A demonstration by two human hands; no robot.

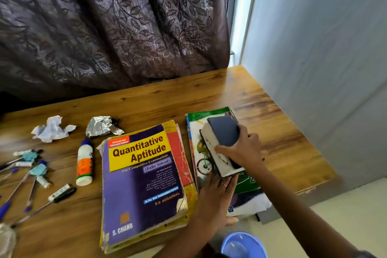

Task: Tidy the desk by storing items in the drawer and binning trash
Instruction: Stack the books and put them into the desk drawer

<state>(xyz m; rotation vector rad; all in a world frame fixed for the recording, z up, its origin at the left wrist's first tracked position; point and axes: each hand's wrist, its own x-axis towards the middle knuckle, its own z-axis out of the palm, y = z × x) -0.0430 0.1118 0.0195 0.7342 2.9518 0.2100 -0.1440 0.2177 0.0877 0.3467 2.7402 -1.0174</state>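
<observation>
My right hand [244, 151] grips a thick dark blue book [222, 144], tilted up on its edge over a green and white book [193, 130] at the desk's right side. My left hand [215, 197] lies flat with straight fingers against the blue book's near end and on the green book. A purple and yellow "Quantitative Aptitude" book [142, 182] lies on a stack in the middle. To the left are a glue bottle [84, 163], crumpled white paper [52, 130], crumpled foil [102, 125] and several pens [27, 176].
The wooden desk [261, 98] ends at the right beside a grey wall. A dark patterned curtain [113, 23] hangs behind it. A blue plastic tub [244, 245] sits on the floor below the desk's front edge. No drawer is visible.
</observation>
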